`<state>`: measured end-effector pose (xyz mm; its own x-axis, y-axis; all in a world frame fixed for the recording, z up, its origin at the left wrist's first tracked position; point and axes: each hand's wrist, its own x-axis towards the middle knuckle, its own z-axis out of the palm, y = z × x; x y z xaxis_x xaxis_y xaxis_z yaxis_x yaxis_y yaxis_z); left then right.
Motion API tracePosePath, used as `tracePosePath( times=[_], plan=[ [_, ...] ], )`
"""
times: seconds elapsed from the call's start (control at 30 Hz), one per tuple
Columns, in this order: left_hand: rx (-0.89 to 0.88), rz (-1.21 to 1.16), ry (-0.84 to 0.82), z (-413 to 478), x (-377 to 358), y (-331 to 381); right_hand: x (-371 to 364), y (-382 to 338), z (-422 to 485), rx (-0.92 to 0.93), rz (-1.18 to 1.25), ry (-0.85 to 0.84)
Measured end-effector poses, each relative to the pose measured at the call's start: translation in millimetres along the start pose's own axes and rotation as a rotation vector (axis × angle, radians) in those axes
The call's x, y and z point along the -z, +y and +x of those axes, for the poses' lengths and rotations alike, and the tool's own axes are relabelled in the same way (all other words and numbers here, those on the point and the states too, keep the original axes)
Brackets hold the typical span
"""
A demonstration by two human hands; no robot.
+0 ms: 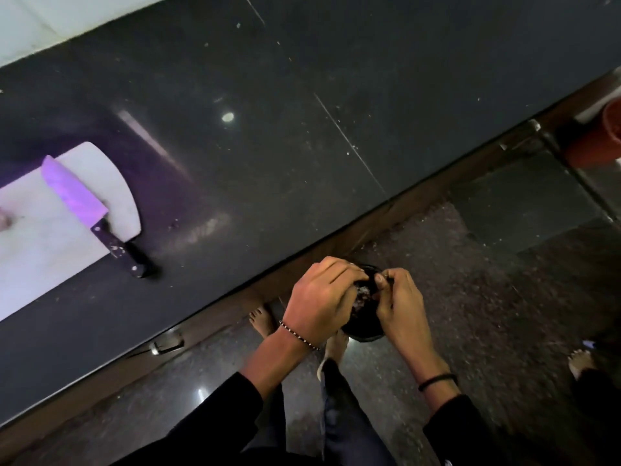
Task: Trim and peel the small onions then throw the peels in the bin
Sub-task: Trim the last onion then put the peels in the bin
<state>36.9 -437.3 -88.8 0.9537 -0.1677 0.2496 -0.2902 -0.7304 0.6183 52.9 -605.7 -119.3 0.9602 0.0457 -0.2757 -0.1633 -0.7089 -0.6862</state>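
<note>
1. Left hand (319,297), lower centre of frame. Grip: fingers curled downward over the mouth of the bin. What they enclose is hidden, so it cannot be told whether the grip is clenched on anything.
2. Right hand (401,309), just right of the left. Grip: thumb pressed against forefinger, pinching a small dark scrap, judged to be one of the peels.
3. Peels (364,294). A pale, speckled mass seen in the gap between the two hands, directly below the fingertips. Judged light, papery, brittle and prone to cling to damp skin. Best taken by a fingertip pinch and rubbed or shaken loose rather than dropped.
4. Bin (364,332). Dark and round, with its rim showing beneath both hands. Whether it stands on the floor or is held cannot be told.
5. Desk (302,146). Dark polished slab crossing the frame above the hands, well apart from them.
6. Board (50,237). White, on the desk at the left.
7. Knife (97,216). Lies across the board, its handle overhanging the near edge.
8. Onion (4,220). Pinkish lump at the left edge of the frame, on the board. Blurred, so the identification is tentative.
</note>
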Motion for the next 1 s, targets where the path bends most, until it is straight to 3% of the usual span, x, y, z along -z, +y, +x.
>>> tracePosePath(
  times=[0.2, 0.43, 0.57, 1.0],
  plan=[
    [0.052, 0.013, -0.130, -12, -51, -8, -12, 63, 17, -0.078, -0.082, -0.136],
    [0.443, -0.090, -0.436, -34, -129, -37, -55, 141, 47, -0.167, -0.302, -0.355],
    [0.586, -0.069, -0.529, -46, -167, -56, -75, 175, 58, -0.291, -0.323, -0.363],
    [0.735, 0.024, -0.726, -45, -231, -111, -97, 202, 78, -0.267, -0.425, -0.349]
  ],
)
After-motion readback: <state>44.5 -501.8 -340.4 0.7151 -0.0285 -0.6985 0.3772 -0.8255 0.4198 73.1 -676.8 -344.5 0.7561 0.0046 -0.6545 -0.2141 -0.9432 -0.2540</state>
